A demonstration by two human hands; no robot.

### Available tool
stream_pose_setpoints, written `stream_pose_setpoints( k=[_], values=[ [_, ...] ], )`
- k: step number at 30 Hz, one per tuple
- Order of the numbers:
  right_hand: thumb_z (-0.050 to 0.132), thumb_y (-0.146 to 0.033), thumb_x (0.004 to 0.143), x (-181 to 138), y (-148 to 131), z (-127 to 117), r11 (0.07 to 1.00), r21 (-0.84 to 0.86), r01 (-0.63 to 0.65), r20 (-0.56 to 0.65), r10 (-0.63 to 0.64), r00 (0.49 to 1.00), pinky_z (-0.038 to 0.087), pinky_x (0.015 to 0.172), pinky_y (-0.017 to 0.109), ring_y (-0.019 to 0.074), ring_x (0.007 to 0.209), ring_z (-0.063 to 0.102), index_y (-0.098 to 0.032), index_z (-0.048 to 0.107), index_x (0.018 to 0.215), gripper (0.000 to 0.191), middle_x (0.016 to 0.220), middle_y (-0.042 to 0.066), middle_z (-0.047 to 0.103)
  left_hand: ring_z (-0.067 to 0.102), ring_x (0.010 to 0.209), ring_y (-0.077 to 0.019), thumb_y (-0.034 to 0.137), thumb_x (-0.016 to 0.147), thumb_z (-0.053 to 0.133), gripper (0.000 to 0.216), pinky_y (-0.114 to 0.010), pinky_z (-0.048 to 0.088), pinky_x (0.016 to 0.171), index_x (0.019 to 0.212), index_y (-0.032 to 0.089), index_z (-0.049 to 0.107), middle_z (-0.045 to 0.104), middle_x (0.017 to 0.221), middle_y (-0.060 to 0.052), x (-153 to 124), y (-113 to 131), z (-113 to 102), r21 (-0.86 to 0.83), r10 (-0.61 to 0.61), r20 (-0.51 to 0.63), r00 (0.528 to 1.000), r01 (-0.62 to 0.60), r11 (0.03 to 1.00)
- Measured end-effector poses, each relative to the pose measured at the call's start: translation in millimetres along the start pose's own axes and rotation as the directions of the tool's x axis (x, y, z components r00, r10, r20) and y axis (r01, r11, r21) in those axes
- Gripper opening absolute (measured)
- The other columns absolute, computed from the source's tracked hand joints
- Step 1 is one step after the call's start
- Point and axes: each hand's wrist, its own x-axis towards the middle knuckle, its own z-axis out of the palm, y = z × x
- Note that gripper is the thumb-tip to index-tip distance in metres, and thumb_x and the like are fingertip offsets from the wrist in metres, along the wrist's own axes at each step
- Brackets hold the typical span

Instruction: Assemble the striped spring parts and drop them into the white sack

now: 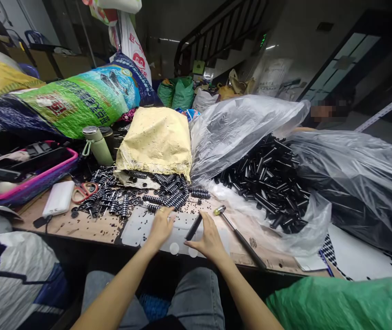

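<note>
My right hand holds a short black tube between thumb and fingers, tilted just above a whitish sheet on the table. To its left, my left hand reaches palm down to the near edge of a pile of black-and-silver ribbed rods. Its thumb and fingers look apart, with nothing visible between them; the fingertips are partly hidden. Tiny black rings lie scattered over the sheet and around the pile. A hammer with a yellow-tipped head and dark handle rests right of my right hand.
Behind the rods stands a yellow paper sack. Many black tubes spill from a clear plastic bag at right. Scissors, a white power bank, a green flask and a pink-rimmed basket are on the left.
</note>
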Motion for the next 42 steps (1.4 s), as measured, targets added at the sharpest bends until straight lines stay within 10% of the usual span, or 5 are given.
stream_pose_setpoints(
  k=[5, 22, 33, 36, 42],
  values=[
    [0.070, -0.046, 0.051, -14, 26, 3, 0.972, -0.137, -0.193, 0.118, 0.209, 0.971, 0.025, 0.101, 0.042, 0.0288, 0.125, 0.024, -0.014, 0.024, 0.131, 0.097, 0.133, 0.014, 0.031, 0.041, 0.104, -0.0287, 0.018, 0.076, 0.046, 0.028, -0.041, 0.034, 0.083, 0.100, 0.018, 0.059, 0.052, 0.104, -0.013, 68, -35, -50, 0.615, 0.052, 0.225, 0.973, -0.183, 0.767],
    [0.069, -0.048, 0.050, -8, 34, 10, 0.954, -0.203, -0.221, 0.188, 0.260, 0.947, 0.021, 0.101, 0.044, 0.0284, 0.125, 0.025, -0.016, 0.026, 0.130, 0.096, 0.135, 0.013, 0.031, 0.049, 0.095, -0.0260, 0.049, 0.073, 0.048, 0.039, -0.033, 0.038, 0.077, 0.091, 0.016, 0.057, 0.057, 0.099, -0.013, 100, -57, -59, 0.545, -0.050, 0.345, 0.937, -0.156, 0.824],
    [0.071, -0.041, 0.050, -14, 38, 12, 0.978, -0.095, -0.184, 0.105, 0.194, 0.975, 0.024, 0.101, 0.045, 0.0283, 0.124, 0.028, -0.014, 0.024, 0.130, 0.097, 0.133, 0.015, 0.034, 0.053, 0.074, -0.0186, 0.048, 0.079, 0.037, 0.038, -0.027, 0.039, 0.063, 0.090, 0.015, 0.053, 0.058, 0.084, -0.009, 94, -45, -63, 0.319, 0.021, 0.209, 0.978, -0.088, 0.944],
    [0.073, -0.040, 0.050, -15, 31, 11, 0.991, 0.014, -0.132, 0.073, 0.131, 0.989, 0.025, 0.102, 0.043, 0.0274, 0.125, 0.024, -0.013, 0.016, 0.132, 0.103, 0.134, 0.016, 0.028, 0.049, 0.056, -0.0114, 0.049, 0.083, 0.026, 0.045, -0.023, 0.037, 0.051, 0.100, 0.015, 0.049, 0.054, 0.072, -0.002, 75, -26, -55, -0.025, -0.021, 0.174, 0.985, 0.026, 0.999],
    [0.074, -0.046, 0.049, -8, -9, -7, 0.966, 0.246, 0.079, 0.044, -0.093, 0.995, 0.027, 0.102, 0.043, 0.0280, 0.124, 0.025, -0.017, 0.019, 0.130, 0.102, 0.132, 0.015, 0.027, 0.028, 0.031, -0.0025, 0.054, 0.075, 0.043, 0.056, -0.015, 0.018, 0.033, 0.118, 0.017, 0.044, 0.038, 0.050, 0.008, 29, 14, -29, -0.627, -0.165, 0.352, 0.921, 0.363, 0.690]
  ],
)
